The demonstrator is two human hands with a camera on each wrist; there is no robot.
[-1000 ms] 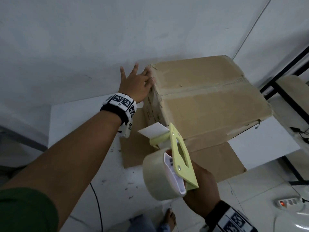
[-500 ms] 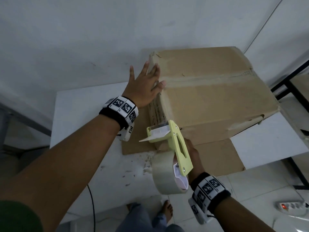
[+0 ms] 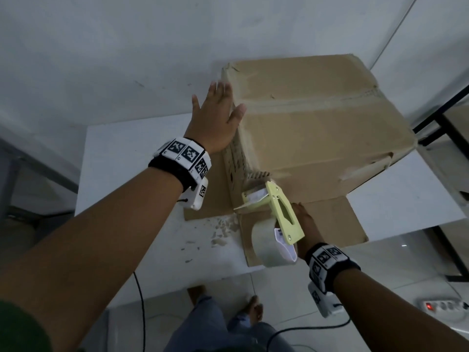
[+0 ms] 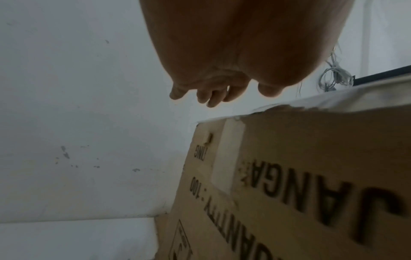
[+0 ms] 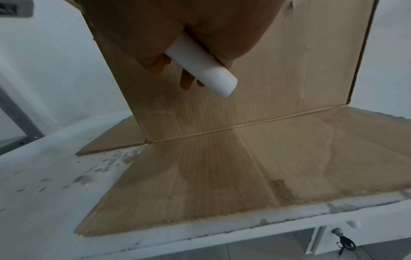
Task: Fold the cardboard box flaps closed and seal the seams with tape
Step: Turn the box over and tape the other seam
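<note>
A brown cardboard box (image 3: 317,128) stands on a white table (image 3: 127,212), its top flaps folded shut with a seam (image 3: 304,102) across the top. Two lower flaps (image 3: 317,224) lie flat on the table. My left hand (image 3: 215,118) is open, palm against the box's upper left edge, fingers spread. My right hand (image 3: 304,224) grips the white handle (image 5: 200,65) of a yellow-green tape dispenser (image 3: 276,212) with a roll of clear tape (image 3: 266,245). The dispenser's front end touches the box's near left corner. In the left wrist view the printed box side (image 4: 289,193) fills the lower right.
A white wall (image 3: 127,59) rises close behind the table. A black metal frame (image 3: 436,123) stands to the right. On the floor lie a power strip (image 3: 441,306) with a red light and cables (image 3: 142,313). My legs and bare foot (image 3: 253,308) are below the table edge.
My right hand has carried the tape dispenser forward and down to the box's near left corner. My left hand has slid up the box's left edge, and the view has tilted.
</note>
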